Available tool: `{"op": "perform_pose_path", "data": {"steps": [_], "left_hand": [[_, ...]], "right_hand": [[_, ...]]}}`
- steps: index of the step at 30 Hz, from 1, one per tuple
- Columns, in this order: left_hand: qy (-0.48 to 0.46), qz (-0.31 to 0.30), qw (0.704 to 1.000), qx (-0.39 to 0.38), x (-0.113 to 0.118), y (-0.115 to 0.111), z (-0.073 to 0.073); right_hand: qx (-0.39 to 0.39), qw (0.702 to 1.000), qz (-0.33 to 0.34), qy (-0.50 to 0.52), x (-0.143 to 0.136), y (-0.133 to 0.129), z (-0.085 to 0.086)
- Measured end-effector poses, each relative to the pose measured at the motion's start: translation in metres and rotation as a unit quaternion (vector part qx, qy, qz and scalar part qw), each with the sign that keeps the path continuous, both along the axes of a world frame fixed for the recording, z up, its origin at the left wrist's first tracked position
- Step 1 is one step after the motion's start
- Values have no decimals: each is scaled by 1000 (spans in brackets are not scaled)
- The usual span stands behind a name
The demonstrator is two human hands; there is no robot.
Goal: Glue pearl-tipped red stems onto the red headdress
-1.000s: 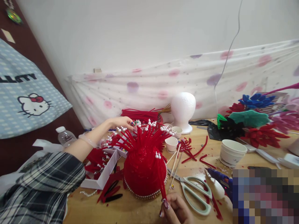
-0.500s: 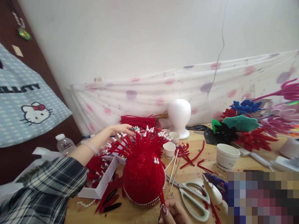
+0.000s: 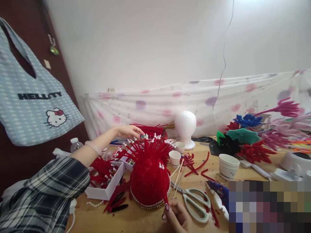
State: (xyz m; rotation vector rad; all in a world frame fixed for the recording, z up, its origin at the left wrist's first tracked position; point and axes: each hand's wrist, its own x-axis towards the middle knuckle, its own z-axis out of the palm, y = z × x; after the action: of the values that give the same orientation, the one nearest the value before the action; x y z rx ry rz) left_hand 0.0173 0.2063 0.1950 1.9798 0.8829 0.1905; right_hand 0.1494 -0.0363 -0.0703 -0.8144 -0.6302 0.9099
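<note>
A red domed headpiece (image 3: 148, 181) stands on the table, with a string of beads round its lower edge and red fuzzy stems tipped with white pearls fanning from its top. At its lower right, my right hand (image 3: 178, 215) is closed, pinching the bottom ends of red pipe cleaners (image 3: 165, 186). White pearls (image 3: 161, 166) top that upright strand, which is in front of the headpiece. My left hand (image 3: 128, 130) reaches across to the far left side of the fan. Its fingers are stretched out beside the pearl tips and some coloured beads; the thumb is hidden.
White boxes (image 3: 104, 192) of pearl-tipped red stems and beads stand left. Scissors (image 3: 198, 204), wooden sticks (image 3: 178, 178), and a blue glue gun (image 3: 217, 189) lie right. Paper cups (image 3: 228, 166), a white foam head (image 3: 185, 129) and fuzzy flowers (image 3: 246, 136) stand farther back.
The view has shifted, showing more of the hanging bag on the left. My left hand stays stretched out behind the fan, and my right hand keeps its pinch on the red pipe cleaners.
</note>
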Motion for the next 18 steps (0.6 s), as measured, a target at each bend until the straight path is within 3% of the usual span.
{"op": "perform_pose_path", "data": {"steps": [5,7,8,9,11,14,16,18], "left_hand": [[-123,125,980,93,-10,-19,23],[-216,182,948,148,-17,-47,16],[-258,194,932,167,-20,-67,5],[-304,202,914,178,-23,-91,-11],[-392,234,875,164,-22,-145,-57],[-362,252,894,83,-9,-214,-139],[-367,294,880,71,5,-240,-180],[-355,264,893,77,15,-248,-202]], "right_hand": [[13,1000,3,-2,-2,1,0],[14,1000,-3,-3,-2,1,2],[14,1000,-5,-9,-1,0,4],[16,1000,-4,-21,0,0,6],[16,998,-5,-57,3,-3,10],[14,994,-20,-106,4,-11,14],[18,993,-26,-118,0,-19,13],[21,991,-18,-131,-5,-28,13]]}}
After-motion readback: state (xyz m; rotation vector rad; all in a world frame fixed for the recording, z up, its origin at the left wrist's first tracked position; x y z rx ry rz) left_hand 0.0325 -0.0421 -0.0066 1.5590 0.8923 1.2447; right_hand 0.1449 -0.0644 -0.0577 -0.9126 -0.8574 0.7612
